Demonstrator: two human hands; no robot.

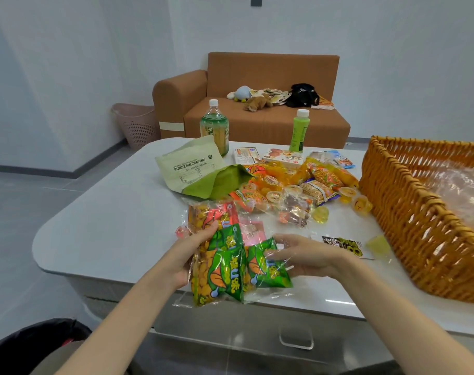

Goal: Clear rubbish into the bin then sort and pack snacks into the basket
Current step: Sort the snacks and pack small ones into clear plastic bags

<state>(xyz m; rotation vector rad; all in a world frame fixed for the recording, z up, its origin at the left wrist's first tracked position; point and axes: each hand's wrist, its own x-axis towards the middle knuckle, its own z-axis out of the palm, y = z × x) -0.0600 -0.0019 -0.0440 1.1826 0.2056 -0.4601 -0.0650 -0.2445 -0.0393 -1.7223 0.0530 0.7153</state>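
Both hands hold a cluster of green packs (222,272), wrapped in clear film, at the near edge of the tabletop (108,226).

- Left hand (187,255): fingers curled round the cluster's left side, thumb on top.
- Right hand (303,255): fingers and thumb pinch the rightmost pack.

The hands are apart. The basket (419,212) stands on the tabletop to the right. A snack pile (292,182) lies beyond the packs, near the basket.
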